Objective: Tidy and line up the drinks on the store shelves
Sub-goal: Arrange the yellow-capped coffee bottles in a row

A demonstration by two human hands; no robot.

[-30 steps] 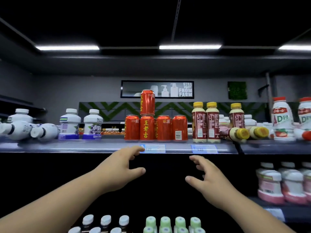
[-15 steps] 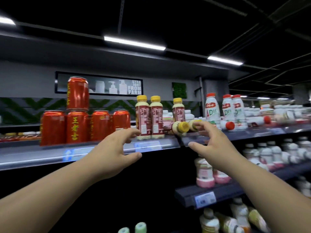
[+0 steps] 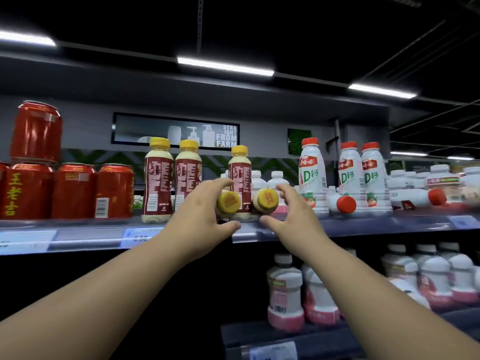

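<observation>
The left hand (image 3: 205,214) and the right hand (image 3: 294,219) are raised side by side at the front edge of the upper shelf (image 3: 363,227). Each is spread wide, forefinger above and thumb below, bracketing a yellow cap. Neither is clamped on anything, and whether the fingertips touch cannot be told. The left toppled bottle (image 3: 228,202) and the right toppled bottle (image 3: 265,200) lie just beside each other near the front edge at the shelf's middle, their long axes running front to back and their caps pointing toward that edge and the person. An upright bottle (image 3: 240,175) stands right behind them, between the two. Two more upright bottles (image 3: 158,180) stand to its left, with a gap of bare shelf between. Red cans (image 3: 72,190) fill the left end, and white red-capped bottles (image 3: 311,172) crowd the right, one fallen bottle (image 3: 345,203) among them. Half a second ago the left hand hung before the cans' right end and only the right hand had reached the caps; now both are there.
</observation>
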